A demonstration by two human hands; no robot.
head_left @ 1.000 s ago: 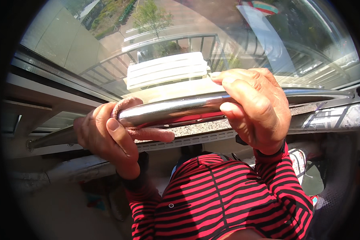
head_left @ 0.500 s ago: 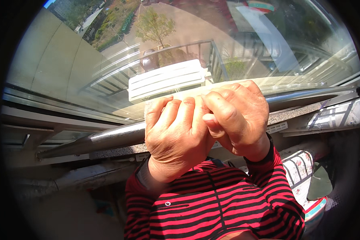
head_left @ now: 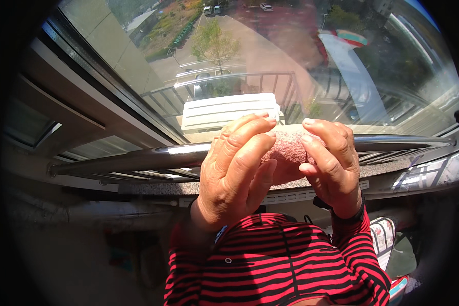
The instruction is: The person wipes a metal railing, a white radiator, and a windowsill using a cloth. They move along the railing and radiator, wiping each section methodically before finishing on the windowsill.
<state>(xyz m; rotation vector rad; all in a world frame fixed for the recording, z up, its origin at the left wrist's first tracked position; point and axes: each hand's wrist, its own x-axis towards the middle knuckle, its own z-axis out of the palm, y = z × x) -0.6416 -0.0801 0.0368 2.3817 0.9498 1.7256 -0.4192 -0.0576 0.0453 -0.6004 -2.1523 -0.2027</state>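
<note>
A fuzzy pink cloth (head_left: 290, 149) is wrapped over a shiny metal handrail (head_left: 168, 162) at the middle. My left hand (head_left: 237, 166) grips its left side, with long fingers arched over the top and the thumb lower down. At the other side my right hand (head_left: 335, 164) has its fingertips pressed on the cloth and its thumb tucked beneath them. Between the two hands a patch of cloth shows; the rest of it is covered by my fingers.
A large window pane (head_left: 270, 56) rises behind the handrail. Outside it are a white slatted unit (head_left: 229, 109) and a metal railing. A speckled stone sill (head_left: 158, 188) runs below the rail. To the left is a window frame (head_left: 97, 97).
My hands have moved apart from being close together, and the pink cloth now shows between them. The view has tilted, bringing more of the window frame in at left.
</note>
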